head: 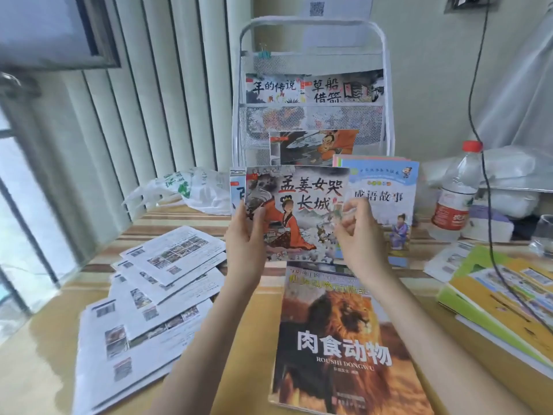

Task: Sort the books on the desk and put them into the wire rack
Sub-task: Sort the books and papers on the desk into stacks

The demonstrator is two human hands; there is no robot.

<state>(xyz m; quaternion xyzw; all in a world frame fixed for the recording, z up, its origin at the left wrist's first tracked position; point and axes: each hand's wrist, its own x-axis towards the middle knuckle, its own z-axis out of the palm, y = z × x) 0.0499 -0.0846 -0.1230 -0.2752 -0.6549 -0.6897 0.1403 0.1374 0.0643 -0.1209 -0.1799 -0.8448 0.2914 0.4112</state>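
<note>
My left hand grips the left edge of a thin picture book showing a woman in an orange robe, held upright above the desk with another thin book behind it. My right hand is at that book's right edge, fingers curled near the cover. The white wire rack stands behind, with two picture books in its upper tier and one orange-figure book lower down. A pale blue story book leans at the rack's right. A large lion-cover book lies flat on the desk below my hands.
Printed sheets are spread over the left of the desk. A white plastic bag lies at the back left. A water bottle, a glass, a hanging black cable and a stack of green-yellow books are at the right.
</note>
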